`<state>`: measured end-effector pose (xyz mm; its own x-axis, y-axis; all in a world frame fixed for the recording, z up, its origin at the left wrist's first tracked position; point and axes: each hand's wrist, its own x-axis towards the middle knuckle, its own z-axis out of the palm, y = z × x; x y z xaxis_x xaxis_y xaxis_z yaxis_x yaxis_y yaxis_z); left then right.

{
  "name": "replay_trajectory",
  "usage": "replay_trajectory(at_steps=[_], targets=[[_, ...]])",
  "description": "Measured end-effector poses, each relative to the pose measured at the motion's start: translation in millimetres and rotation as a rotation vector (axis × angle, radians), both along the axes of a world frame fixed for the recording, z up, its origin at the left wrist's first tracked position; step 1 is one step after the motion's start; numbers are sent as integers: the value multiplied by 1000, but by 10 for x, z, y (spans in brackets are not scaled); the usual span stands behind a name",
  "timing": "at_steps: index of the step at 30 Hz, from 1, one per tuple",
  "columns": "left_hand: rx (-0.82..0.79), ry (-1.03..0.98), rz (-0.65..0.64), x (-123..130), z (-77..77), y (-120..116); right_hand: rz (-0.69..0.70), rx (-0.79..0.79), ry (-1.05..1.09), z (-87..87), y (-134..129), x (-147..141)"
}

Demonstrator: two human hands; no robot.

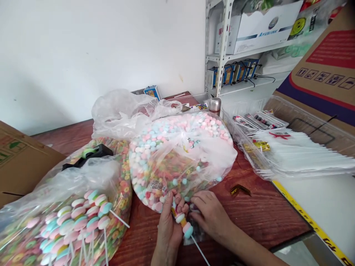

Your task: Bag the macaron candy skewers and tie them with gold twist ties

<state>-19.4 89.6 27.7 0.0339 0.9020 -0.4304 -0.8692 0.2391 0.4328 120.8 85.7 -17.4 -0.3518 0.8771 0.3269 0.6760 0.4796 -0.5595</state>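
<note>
A person's left hand [169, 225] grips a candy stick [183, 221] at the near edge of a wooden table [249, 218], its fingers curled closely around a stack of pastel discs threaded on a thin white rod [200, 249]. The right hand [212, 216] sits just beside it, fingers bunched narrowly at the stack; whether they pinch anything is hidden. Both hands work against a clear bag of pastel candies [180, 147]. To the left lies a bulging bag of candy sticks [69, 229], one rod jutting out from it; to the right, a clear tray of white rods [294, 151] sits on the table. The risks are plain: too hard a squeeze could crack the soft discs, and too loose a grip could let them slide along the rod. The rod's free end, swinging near the table's edge, could snag, and any rod's sharp tip could tear the thin bags.
</note>
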Motion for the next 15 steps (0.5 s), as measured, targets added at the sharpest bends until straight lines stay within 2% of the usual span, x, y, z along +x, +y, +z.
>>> replay_trajectory(at_steps=[4,7,11,13,15], targets=[[-23,-63,1,-55,-89,61,-85,0,92,51,-107,326],[-74,-117,45,-41,-98,97,-116,-40,133,127,-266,469],[-122,-96,167,46,-31,136,11,-243,208,288,-526,452],[-115,-55,216,102,22,150,75,-198,173,309,-605,407],[-111,-19,247,149,77,156,80,-38,115,283,-629,374]])
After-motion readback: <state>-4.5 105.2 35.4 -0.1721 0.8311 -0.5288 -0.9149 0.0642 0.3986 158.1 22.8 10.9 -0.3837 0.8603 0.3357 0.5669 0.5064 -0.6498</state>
